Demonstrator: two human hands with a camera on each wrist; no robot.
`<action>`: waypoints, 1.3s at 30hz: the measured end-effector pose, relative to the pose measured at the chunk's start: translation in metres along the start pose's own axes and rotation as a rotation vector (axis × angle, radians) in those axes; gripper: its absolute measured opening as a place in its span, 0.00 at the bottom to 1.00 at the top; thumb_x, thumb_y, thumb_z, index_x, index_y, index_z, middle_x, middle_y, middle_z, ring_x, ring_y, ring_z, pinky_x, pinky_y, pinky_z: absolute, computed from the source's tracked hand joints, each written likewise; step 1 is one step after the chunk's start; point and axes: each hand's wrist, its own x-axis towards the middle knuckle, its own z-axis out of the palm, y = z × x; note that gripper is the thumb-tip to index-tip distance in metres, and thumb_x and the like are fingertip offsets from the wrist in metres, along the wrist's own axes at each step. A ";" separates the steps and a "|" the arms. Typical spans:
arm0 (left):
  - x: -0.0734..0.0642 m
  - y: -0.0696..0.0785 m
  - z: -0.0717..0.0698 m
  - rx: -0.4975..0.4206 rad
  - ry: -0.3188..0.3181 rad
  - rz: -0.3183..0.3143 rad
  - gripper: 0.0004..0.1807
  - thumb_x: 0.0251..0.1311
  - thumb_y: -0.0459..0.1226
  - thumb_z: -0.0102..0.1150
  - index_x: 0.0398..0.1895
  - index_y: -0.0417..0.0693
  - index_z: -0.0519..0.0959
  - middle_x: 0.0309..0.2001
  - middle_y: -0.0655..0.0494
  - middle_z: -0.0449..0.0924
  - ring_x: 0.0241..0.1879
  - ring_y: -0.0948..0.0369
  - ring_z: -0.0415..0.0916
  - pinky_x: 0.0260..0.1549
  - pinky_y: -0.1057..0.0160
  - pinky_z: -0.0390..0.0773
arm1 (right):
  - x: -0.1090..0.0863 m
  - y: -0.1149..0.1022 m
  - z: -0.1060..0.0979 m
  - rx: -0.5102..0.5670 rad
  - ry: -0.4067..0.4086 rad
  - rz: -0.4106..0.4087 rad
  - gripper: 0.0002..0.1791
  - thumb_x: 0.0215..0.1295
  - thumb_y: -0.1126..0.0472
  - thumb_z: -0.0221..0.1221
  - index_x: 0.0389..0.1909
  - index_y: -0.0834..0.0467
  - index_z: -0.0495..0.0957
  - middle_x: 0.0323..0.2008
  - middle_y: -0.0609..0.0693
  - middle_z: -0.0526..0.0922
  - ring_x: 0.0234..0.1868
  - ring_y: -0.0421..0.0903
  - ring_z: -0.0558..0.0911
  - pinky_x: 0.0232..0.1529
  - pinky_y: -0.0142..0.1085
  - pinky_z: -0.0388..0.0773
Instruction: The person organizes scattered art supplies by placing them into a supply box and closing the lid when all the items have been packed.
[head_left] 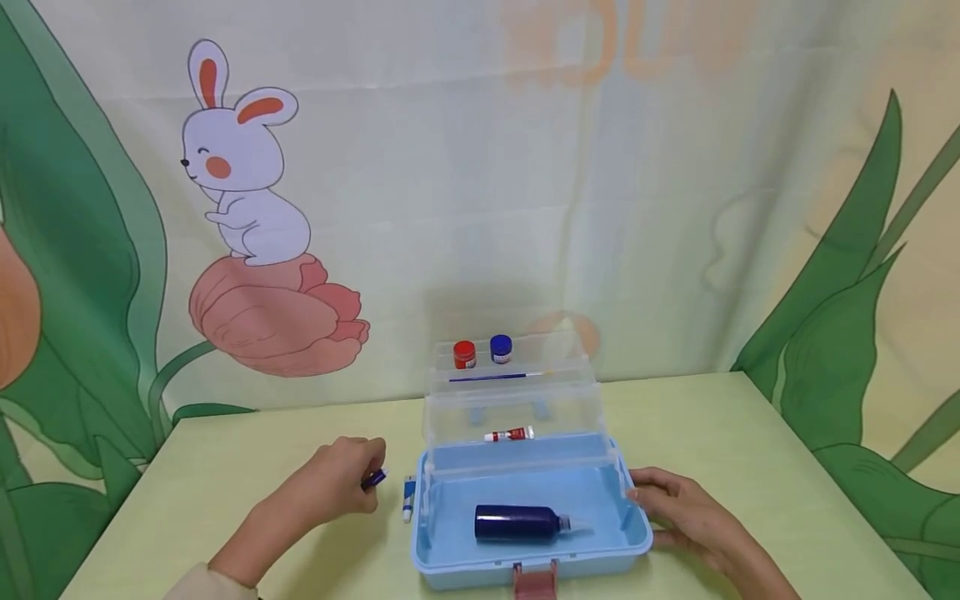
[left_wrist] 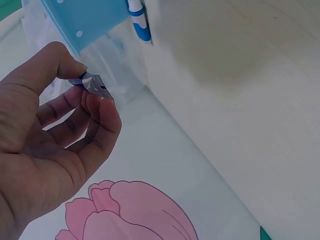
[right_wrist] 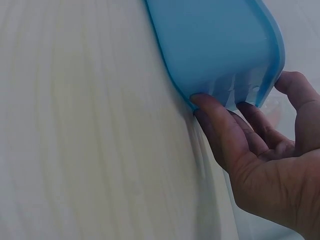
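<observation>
A small dark blue paint tube [head_left: 374, 478] is pinched between the thumb and fingers of my left hand [head_left: 337, 482], above the table left of the box. Its crimped silvery end shows in the left wrist view, where the left hand [left_wrist: 65, 125] faces palm inward. A light blue plastic box [head_left: 457, 575] stands with its clear lid [head_left: 450, 417] tipped back. My right hand [head_left: 693, 517] grips the box's right side, thumb at the rim and fingers against the outer wall. Inside the box lies a dark blue bottle [head_left: 516, 522] with a clear nozzle pointing right.
A blue-and-white tube [head_left: 408, 498] lies just left of the box. A red paint tube [head_left: 510, 434], a thin blue brush [head_left: 487, 377], a red jar [head_left: 464, 354] and a blue jar [head_left: 501, 348] appear at or behind the clear lid. A printed cloth [head_left: 420, 208] hangs behind the table.
</observation>
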 end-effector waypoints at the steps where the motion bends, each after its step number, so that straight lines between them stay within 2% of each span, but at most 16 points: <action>1: 0.001 0.002 -0.002 0.001 -0.004 -0.009 0.17 0.39 0.26 0.68 0.24 0.51 0.69 0.20 0.64 0.65 0.22 0.66 0.62 0.20 0.67 0.62 | 0.000 0.000 0.000 -0.002 0.001 0.000 0.36 0.72 0.52 0.62 0.72 0.68 0.63 0.64 0.61 0.75 0.57 0.52 0.82 0.50 0.52 0.83; 4: 0.006 0.006 -0.006 0.008 -0.007 -0.013 0.17 0.41 0.26 0.69 0.24 0.51 0.69 0.20 0.63 0.65 0.23 0.65 0.63 0.20 0.67 0.63 | 0.000 0.001 0.000 0.001 -0.001 -0.003 0.36 0.72 0.52 0.62 0.72 0.68 0.63 0.64 0.61 0.75 0.57 0.52 0.82 0.49 0.52 0.83; 9: 0.012 0.012 -0.011 0.035 0.008 0.021 0.17 0.41 0.26 0.70 0.24 0.50 0.69 0.21 0.63 0.65 0.23 0.65 0.63 0.20 0.66 0.63 | 0.001 0.002 0.000 0.016 -0.005 -0.010 0.36 0.72 0.52 0.62 0.71 0.68 0.63 0.62 0.60 0.77 0.56 0.51 0.82 0.49 0.51 0.84; 16: 0.020 0.021 -0.015 0.043 -0.016 -0.045 0.17 0.44 0.27 0.72 0.26 0.51 0.72 0.23 0.61 0.69 0.25 0.64 0.67 0.22 0.65 0.68 | 0.002 0.005 0.002 0.016 0.007 -0.006 0.35 0.72 0.52 0.62 0.71 0.68 0.64 0.61 0.59 0.78 0.55 0.52 0.83 0.49 0.52 0.84; 23: 0.029 0.035 -0.021 0.041 0.004 -0.027 0.17 0.45 0.27 0.73 0.27 0.50 0.72 0.24 0.60 0.70 0.24 0.63 0.68 0.23 0.65 0.70 | 0.003 0.004 0.001 0.018 0.011 -0.003 0.35 0.72 0.52 0.63 0.71 0.68 0.64 0.61 0.60 0.78 0.55 0.52 0.83 0.49 0.52 0.83; 32: 0.049 0.057 -0.025 0.034 -0.027 -0.015 0.17 0.49 0.28 0.75 0.29 0.50 0.74 0.25 0.59 0.72 0.27 0.62 0.70 0.26 0.66 0.76 | 0.002 0.002 0.001 0.014 0.021 0.001 0.36 0.71 0.52 0.64 0.71 0.68 0.64 0.61 0.60 0.78 0.55 0.51 0.83 0.49 0.52 0.84; 39: 0.064 0.073 -0.025 0.034 -0.088 0.003 0.16 0.51 0.28 0.75 0.32 0.51 0.76 0.28 0.59 0.74 0.30 0.60 0.73 0.30 0.65 0.81 | 0.002 0.003 0.001 0.024 0.004 -0.010 0.35 0.71 0.52 0.63 0.71 0.67 0.65 0.61 0.59 0.78 0.55 0.51 0.83 0.49 0.52 0.83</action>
